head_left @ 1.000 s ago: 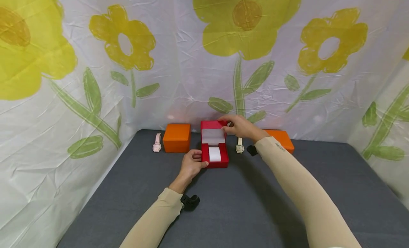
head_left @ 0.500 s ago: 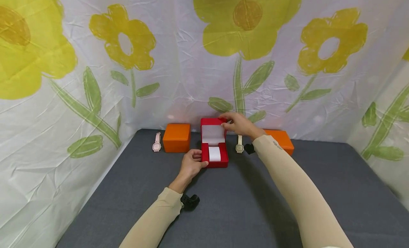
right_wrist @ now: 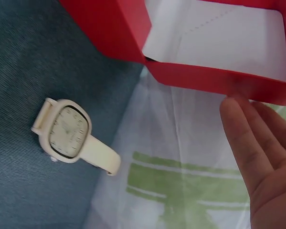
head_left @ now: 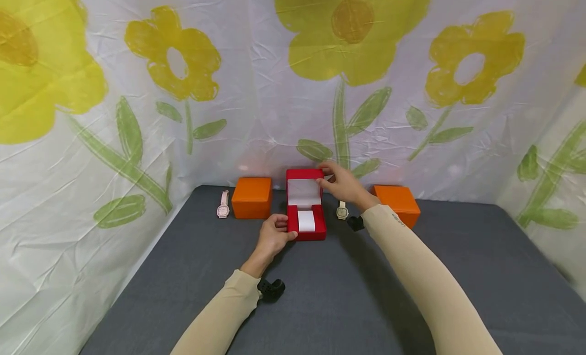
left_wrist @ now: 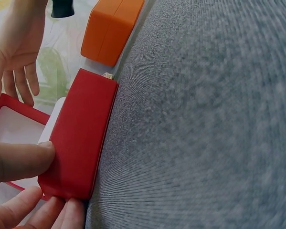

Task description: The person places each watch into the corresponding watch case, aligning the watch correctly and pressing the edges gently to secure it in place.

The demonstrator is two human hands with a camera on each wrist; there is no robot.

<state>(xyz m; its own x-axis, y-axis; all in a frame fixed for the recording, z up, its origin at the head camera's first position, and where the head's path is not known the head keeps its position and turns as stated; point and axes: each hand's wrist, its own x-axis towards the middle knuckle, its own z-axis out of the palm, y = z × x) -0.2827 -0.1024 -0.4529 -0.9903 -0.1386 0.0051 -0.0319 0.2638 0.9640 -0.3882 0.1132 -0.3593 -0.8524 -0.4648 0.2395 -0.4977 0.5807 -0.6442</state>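
A red box (head_left: 305,232) stands open at the back middle of the grey table, its lid (head_left: 304,184) upright and a white cushion (head_left: 306,220) inside. My left hand (head_left: 287,236) pinches the base's front left corner; in the left wrist view the thumb (left_wrist: 23,160) lies on the red side (left_wrist: 80,138). My right hand (head_left: 328,180) touches the lid's upper right edge with straight fingers (right_wrist: 250,138), beside the red rim (right_wrist: 214,81). A cream watch (head_left: 342,211) (right_wrist: 68,136) lies just right of the box.
Two shut orange boxes (head_left: 252,204) (head_left: 397,202) flank the red one, near the flowered backdrop. A pink watch (head_left: 223,206) lies left of the left orange box. The table's grey cloth (head_left: 348,299) stretches toward me.
The right hand has swung the red lid back from a tilt to upright. My right arm shifted left, uncovering more of the right orange box. The left hand stayed put.
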